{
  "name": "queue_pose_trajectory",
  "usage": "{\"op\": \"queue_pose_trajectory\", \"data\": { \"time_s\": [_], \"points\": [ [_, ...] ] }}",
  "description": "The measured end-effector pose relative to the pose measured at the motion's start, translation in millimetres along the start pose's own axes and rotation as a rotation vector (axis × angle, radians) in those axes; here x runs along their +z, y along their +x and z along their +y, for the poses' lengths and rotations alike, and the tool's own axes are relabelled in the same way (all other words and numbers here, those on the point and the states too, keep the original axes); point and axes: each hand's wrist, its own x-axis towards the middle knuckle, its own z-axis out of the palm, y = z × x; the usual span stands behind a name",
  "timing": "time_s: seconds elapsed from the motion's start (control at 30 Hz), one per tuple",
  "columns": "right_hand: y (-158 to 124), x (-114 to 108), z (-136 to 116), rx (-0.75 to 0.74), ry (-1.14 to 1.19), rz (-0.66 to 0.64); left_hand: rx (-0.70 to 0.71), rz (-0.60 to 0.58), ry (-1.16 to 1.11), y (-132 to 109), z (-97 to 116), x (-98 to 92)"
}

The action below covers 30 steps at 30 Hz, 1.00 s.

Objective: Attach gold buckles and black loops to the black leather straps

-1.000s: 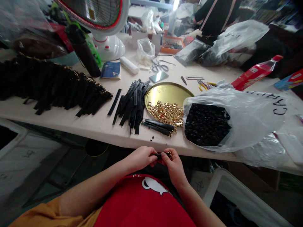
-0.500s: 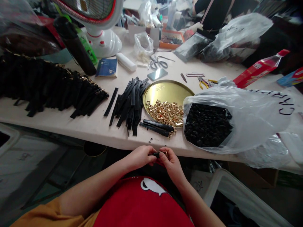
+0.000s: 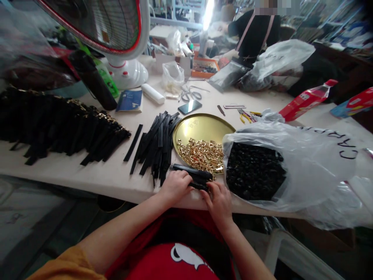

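At the table's front edge, my left hand point(image 3: 177, 187) is closed over one end of a black strap point(image 3: 199, 186). My right hand point(image 3: 219, 200) pinches its other end with thumb and fingers. This strap lies against a small row of black straps point(image 3: 194, 171) with gold buckles at their right ends. Just behind them, a gold round tray point(image 3: 204, 123) bears a heap of small gold buckles point(image 3: 201, 153). Left of the tray is a loose pile of plain black straps point(image 3: 159, 142).
A clear plastic bag point(image 3: 309, 155) of small black pieces point(image 3: 255, 171) sits right of the tray. Many buckled straps point(image 3: 58, 124) are heaped at left, below a fan point(image 3: 125, 72). Behind lie a phone point(image 3: 190, 107), scissors point(image 3: 190, 93), pliers point(image 3: 244, 116) and a red bottle point(image 3: 309, 100).
Both hands have moved forward from my lap onto the table edge, bringing the black strap beside the small row. The head view has tilted up slightly.
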Motion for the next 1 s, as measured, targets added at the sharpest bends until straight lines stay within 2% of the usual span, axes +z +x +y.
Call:
{"op": "queue_pose_trajectory", "data": {
  "time_s": [0.07, 0.1, 0.2, 0.3, 0.4, 0.53, 0.67, 0.77, 0.83, 0.9, 0.93, 1.0],
  "points": [
    [-2, 7, 8, -0.078, -0.078, 0.066, 0.002, 0.075, 0.06, 5, -16, -8.8],
    [-3, 11, 11, -0.105, -0.089, 0.094, -0.039, 0.121, 0.099, 10, -25, -15.7],
    [-5, 17, 16, -0.137, -0.083, 0.142, -0.312, 0.267, 0.22, 32, -60, -41.6],
    [-5, 17, 15, -0.132, -0.065, 0.17, -0.623, 0.279, 0.137, 57, -94, -59.4],
    [-3, 15, 13, -0.115, -0.004, 0.203, -0.703, 0.265, 0.051, 70, -115, -60.6],
    [-2, 14, 15, -0.071, 0.101, 0.194, -0.707, 0.297, -0.043, 65, -124, -55.0],
    [-3, 12, 16, -0.014, 0.206, 0.177, -0.634, 0.345, -0.14, 42, -113, -60.8],
    [-3, 3, 11, 0.042, 0.296, 0.217, -0.49, 0.337, -0.237, 14, -85, -69.1],
    [-1, -9, 4, 0.101, 0.363, 0.271, -0.327, 0.242, -0.363, -8, -61, -74.3],
    [3, -25, -6, 0.153, 0.452, 0.282, -0.203, 0.097, -0.448, -28, -37, -78.8],
    [6, -33, -12, 0.157, 0.498, 0.246, -0.168, 0.029, -0.474, -37, -27, -80.6],
    [8, -48, -25, 0.11, 0.553, 0.081, -0.163, -0.05, -0.55, -50, -13, -82.0]
  ]
}}
